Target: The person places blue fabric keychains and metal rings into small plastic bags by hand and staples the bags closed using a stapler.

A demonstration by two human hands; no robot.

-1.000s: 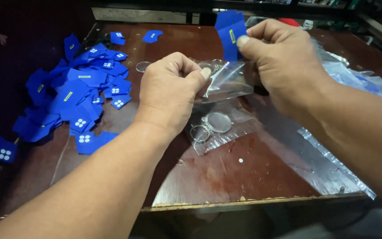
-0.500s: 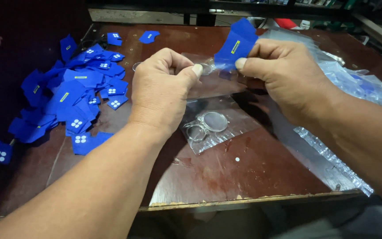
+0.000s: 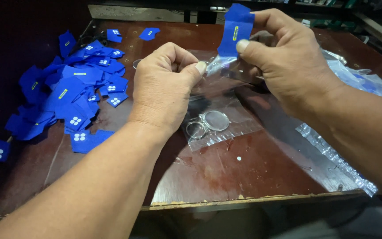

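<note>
Your left hand (image 3: 164, 88) & right hand (image 3: 284, 57) both pinch a small clear bag (image 3: 219, 66) at upper centre, blue card (image 3: 235, 28) partly in. One packed bag w/ rings (image 3: 213, 124) lies mid-frame; big card pile (image 3: 71, 88) upper left looks undone

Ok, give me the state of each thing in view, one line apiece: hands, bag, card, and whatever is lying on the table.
Left hand: pinching the clear plastic bag's edge.
Right hand: gripping the blue folded card.
Clear plastic bag: held above the table.
Blue folded card: upright, at the bag's top.
Bagged clear round discs: lying flat.
Loose blue cards: heaped at the table's left.
Brown wooden table: scratched.
</note>
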